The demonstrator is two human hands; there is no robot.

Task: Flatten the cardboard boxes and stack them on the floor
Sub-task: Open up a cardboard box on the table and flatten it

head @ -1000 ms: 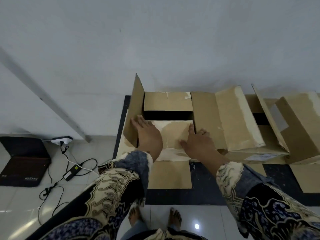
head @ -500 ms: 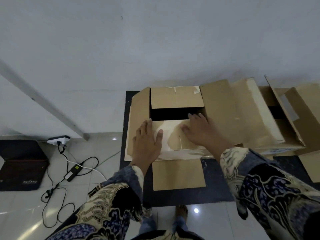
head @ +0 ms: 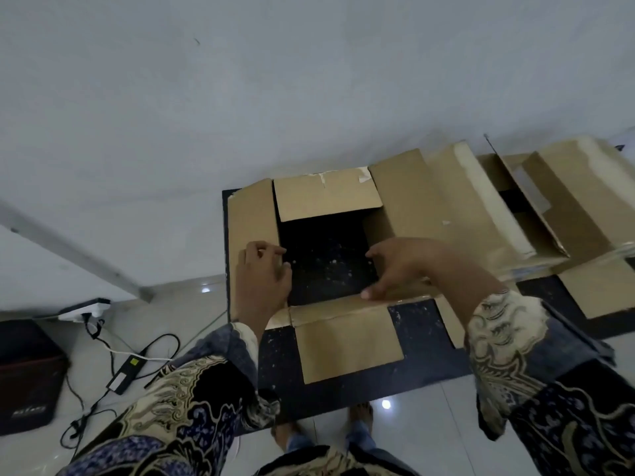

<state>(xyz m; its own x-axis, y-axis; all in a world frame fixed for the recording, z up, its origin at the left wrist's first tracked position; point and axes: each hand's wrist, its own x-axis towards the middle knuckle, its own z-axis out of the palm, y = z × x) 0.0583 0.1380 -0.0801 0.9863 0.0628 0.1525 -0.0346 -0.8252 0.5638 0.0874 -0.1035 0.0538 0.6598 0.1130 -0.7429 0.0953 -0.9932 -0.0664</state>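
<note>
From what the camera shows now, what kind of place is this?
Probably a plain room in a home or small office: glossy white floor tiles, a bare white wall, and a power adapter with cables beside the dark mat where the cardboard boxes lie.

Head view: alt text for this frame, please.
Both hands grip an open cardboard box on a dark mat: left hand on its left wall, right hand at the right. More boxes lie beside it.
</note>
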